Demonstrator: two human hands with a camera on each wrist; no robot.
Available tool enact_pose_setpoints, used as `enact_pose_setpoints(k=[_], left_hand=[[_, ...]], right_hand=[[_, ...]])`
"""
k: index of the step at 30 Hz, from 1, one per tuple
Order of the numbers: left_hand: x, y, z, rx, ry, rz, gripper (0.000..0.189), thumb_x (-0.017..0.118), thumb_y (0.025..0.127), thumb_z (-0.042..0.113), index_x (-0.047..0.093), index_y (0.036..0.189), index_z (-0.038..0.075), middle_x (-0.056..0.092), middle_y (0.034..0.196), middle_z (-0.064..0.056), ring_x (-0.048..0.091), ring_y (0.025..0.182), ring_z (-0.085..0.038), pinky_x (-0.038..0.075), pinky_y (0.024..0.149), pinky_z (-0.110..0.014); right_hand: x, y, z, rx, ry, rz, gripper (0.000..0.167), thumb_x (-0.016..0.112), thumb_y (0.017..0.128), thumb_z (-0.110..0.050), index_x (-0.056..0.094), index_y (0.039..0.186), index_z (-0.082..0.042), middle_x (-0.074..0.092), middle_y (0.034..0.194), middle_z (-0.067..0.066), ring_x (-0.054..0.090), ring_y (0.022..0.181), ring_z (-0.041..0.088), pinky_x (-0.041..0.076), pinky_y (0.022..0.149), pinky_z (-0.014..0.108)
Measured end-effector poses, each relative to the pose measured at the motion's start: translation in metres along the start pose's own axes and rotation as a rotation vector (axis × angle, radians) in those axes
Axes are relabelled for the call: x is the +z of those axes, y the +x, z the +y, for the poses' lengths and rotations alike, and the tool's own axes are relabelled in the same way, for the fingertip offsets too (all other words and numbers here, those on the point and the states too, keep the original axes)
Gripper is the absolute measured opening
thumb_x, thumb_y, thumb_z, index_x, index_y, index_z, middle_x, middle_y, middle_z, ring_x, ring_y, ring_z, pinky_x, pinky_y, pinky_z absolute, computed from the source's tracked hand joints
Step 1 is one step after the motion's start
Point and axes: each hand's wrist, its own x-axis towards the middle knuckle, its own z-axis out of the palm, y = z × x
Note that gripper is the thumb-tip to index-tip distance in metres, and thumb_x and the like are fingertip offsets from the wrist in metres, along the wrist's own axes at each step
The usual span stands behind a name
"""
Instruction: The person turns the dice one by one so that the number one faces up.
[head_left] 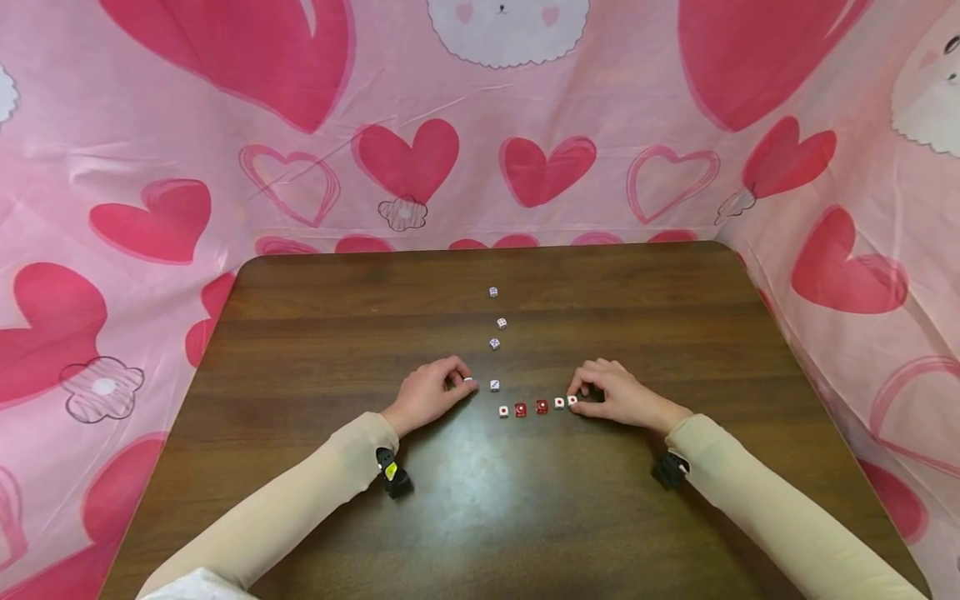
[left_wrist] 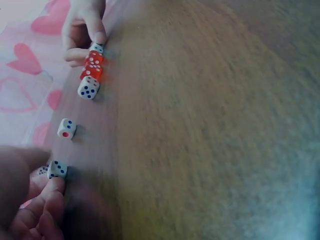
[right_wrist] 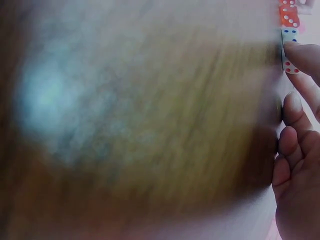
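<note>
At the left of the table's middle, my left hand (head_left: 427,398) pinches a small white die (head_left: 468,380) between thumb and fingers. In the left wrist view that die (left_wrist: 57,169) shows dark dots near the fingertips. A lone white die (head_left: 494,386) sits just right of this hand. From there a row runs rightward: a white die (head_left: 503,411), two red dice (head_left: 521,409), then another white die (head_left: 558,403). My right hand (head_left: 618,396) holds the white die (head_left: 572,401) at the row's right end with thumb and forefinger.
Three white dice stand in a loose line farther back, the farthest die (head_left: 492,292) near the back edge. The brown wooden table (head_left: 337,333) has pink heart-patterned cloth (head_left: 465,100) hanging behind it and at both sides. Both wrists wear dark straps.
</note>
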Motion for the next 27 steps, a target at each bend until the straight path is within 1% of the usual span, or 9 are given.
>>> enact_pose_setpoints(k=[2,4,8,11,13,17,23,27], left_hand=[[0.0000,0.0016,0.0003,0.005,0.000,0.005,0.012,0.075,0.097,0.029,0.070,0.102,0.019,0.066,0.084,0.010,0.055,0.071,-0.007,0.045,0.067,-0.032],[-0.0002,0.0022,0.0004,0.013,0.001,0.006,0.013,0.077,0.095,0.027,0.070,0.103,0.019,0.065,0.084,0.010,0.055,0.071,-0.007,0.045,0.068,-0.032],[0.0002,0.0006,-0.0017,0.000,-0.022,-0.023,0.019,0.081,0.092,0.027,0.070,0.104,0.019,0.065,0.085,0.011,0.055,0.072,-0.007,0.045,0.070,-0.032],[0.0002,0.0002,-0.0030,-0.013,-0.049,-0.027,0.018,0.080,0.093,0.030,0.070,0.104,0.019,0.066,0.084,0.012,0.056,0.072,-0.006,0.047,0.071,-0.033],[-0.0001,0.0008,-0.0026,-0.011,-0.057,-0.018,0.016,0.077,0.095,0.030,0.070,0.103,0.019,0.067,0.083,0.012,0.057,0.072,-0.006,0.047,0.072,-0.033],[0.0011,0.0014,-0.0017,-0.006,-0.042,-0.005,0.012,0.077,0.095,0.028,0.070,0.101,0.020,0.066,0.083,0.013,0.056,0.072,-0.007,0.046,0.071,-0.032],[0.0021,0.0012,-0.0010,0.001,-0.012,-0.004,0.017,0.081,0.092,0.025,0.069,0.102,0.019,0.063,0.086,0.009,0.054,0.073,-0.009,0.045,0.069,-0.032],[0.0015,-0.0002,-0.0020,-0.008,-0.019,-0.012,0.015,0.079,0.093,0.028,0.069,0.102,0.019,0.063,0.086,0.010,0.055,0.073,-0.009,0.045,0.069,-0.032]], right_hand=[[-0.0022,0.0005,-0.0001,0.002,-0.002,-0.002,0.015,0.082,0.090,-0.024,0.068,0.096,-0.026,0.051,0.086,-0.013,0.042,0.083,0.009,0.029,0.080,0.035],[-0.0033,0.0002,0.0002,0.004,-0.003,-0.001,0.015,0.082,0.090,-0.024,0.068,0.096,-0.026,0.051,0.085,-0.013,0.042,0.083,0.009,0.028,0.080,0.036],[-0.0002,-0.0012,-0.0011,0.005,-0.004,-0.007,0.014,0.081,0.091,-0.026,0.068,0.096,-0.028,0.050,0.085,-0.014,0.041,0.083,0.008,0.028,0.080,0.035],[0.0012,-0.0016,-0.0015,0.006,-0.010,-0.008,0.014,0.081,0.092,-0.027,0.068,0.096,-0.029,0.049,0.085,-0.015,0.040,0.083,0.007,0.028,0.080,0.034],[0.0002,-0.0014,-0.0010,0.006,-0.013,-0.005,0.014,0.081,0.092,-0.028,0.068,0.096,-0.029,0.049,0.085,-0.015,0.040,0.082,0.007,0.027,0.079,0.034],[-0.0007,-0.0012,-0.0001,0.005,-0.012,-0.002,0.014,0.081,0.092,-0.027,0.068,0.096,-0.029,0.050,0.085,-0.015,0.040,0.082,0.008,0.027,0.080,0.035],[0.0000,-0.0017,0.0016,0.001,-0.013,0.002,0.014,0.081,0.092,-0.027,0.067,0.096,-0.029,0.049,0.085,-0.015,0.040,0.082,0.008,0.028,0.080,0.035],[0.0025,-0.0013,0.0015,-0.003,-0.016,0.007,0.015,0.081,0.091,-0.027,0.067,0.096,-0.028,0.050,0.085,-0.015,0.041,0.082,0.008,0.028,0.080,0.035]])
